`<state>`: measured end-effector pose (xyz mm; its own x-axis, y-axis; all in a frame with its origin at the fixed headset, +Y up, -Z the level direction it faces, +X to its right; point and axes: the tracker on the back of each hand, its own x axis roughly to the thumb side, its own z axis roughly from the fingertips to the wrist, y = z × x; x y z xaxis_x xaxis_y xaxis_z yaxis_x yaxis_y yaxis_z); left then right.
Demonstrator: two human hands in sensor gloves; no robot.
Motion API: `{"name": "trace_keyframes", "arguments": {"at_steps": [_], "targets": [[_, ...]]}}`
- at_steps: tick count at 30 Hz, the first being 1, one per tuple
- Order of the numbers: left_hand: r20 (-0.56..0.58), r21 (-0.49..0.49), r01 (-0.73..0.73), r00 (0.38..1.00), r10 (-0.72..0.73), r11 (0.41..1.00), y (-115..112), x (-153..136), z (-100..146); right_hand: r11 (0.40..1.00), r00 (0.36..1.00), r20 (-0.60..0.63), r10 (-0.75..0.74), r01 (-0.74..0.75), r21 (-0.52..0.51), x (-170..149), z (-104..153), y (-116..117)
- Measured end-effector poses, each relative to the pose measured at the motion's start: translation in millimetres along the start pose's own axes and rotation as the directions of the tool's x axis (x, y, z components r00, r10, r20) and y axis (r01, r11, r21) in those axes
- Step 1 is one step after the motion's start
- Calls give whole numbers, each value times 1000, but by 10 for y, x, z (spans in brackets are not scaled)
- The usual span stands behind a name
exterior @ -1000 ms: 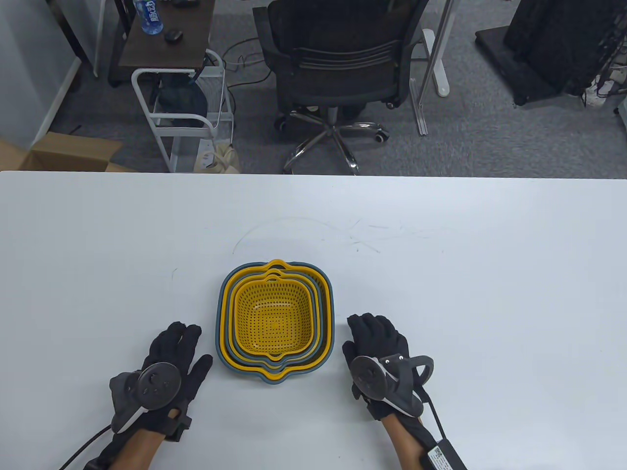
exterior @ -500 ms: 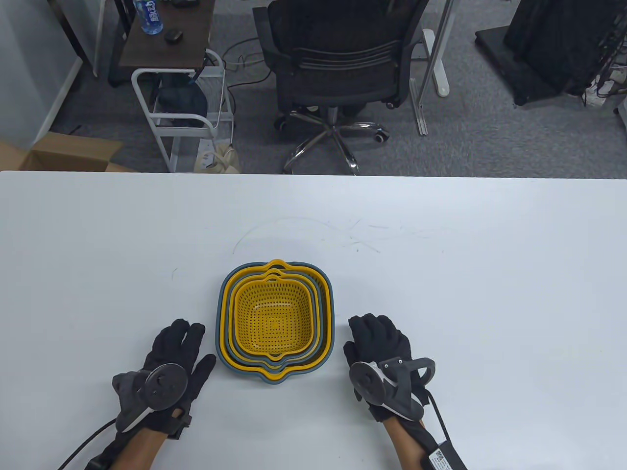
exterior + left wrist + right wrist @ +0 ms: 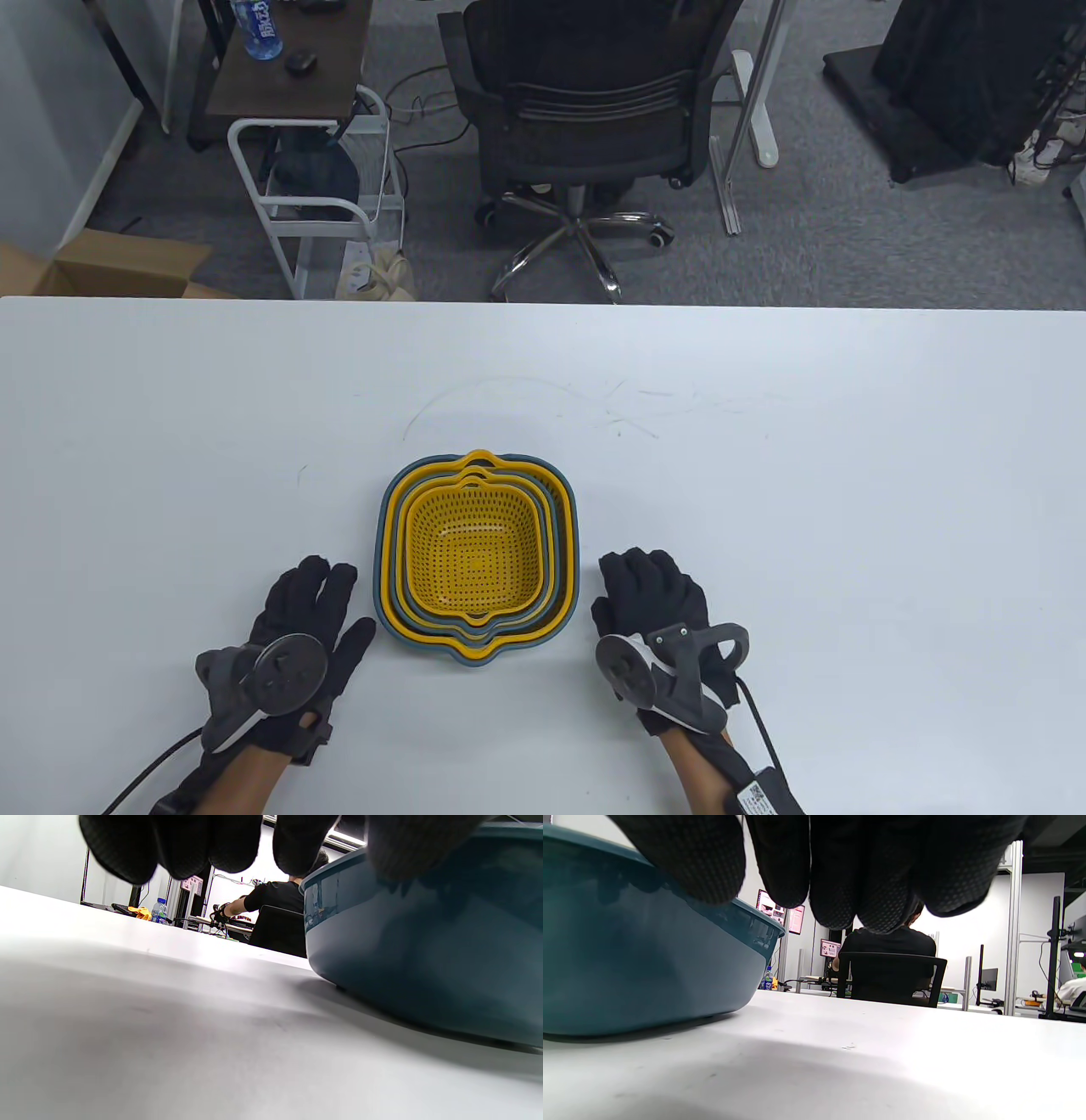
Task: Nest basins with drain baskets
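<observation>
Clutter sits beyond the table's far edge: I see a black office chair [image 3: 585, 110], a white wire cart [image 3: 318, 199], a cardboard box [image 3: 110, 265] and a dark side table [image 3: 288, 59] with a water bottle [image 3: 257, 27]. Faint scribbled marks [image 3: 594, 403] cross the white table [image 3: 848, 475] just behind the stack. Nothing lies between my hands and the nested set. The stack [image 3: 475, 556] rests near the front centre of the table: yellow perforated drain baskets [image 3: 472, 550] alternate with blue-grey basins [image 3: 383, 620], the smallest basket innermost. My left hand [image 3: 293, 632] lies flat with fingers spread just left of the stack, holding nothing. My right hand [image 3: 657, 611] rests palm-down just right of it, empty too. In the wrist views the outer basin wall [image 3: 424, 955] [image 3: 636, 963] fills one side, close to the fingertips [image 3: 182, 844] [image 3: 874, 878].
</observation>
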<state>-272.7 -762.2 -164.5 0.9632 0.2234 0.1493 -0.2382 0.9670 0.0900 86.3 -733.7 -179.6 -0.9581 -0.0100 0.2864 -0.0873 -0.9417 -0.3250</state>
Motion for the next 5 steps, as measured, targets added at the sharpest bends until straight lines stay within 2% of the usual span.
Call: {"name": "trace_keyframes", "arguments": {"at_steps": [5], "targets": [[-1, 1, -3, 1000, 3, 1000, 3, 6, -1, 1000, 1000, 9, 13, -13, -10, 20, 14, -18]]}}
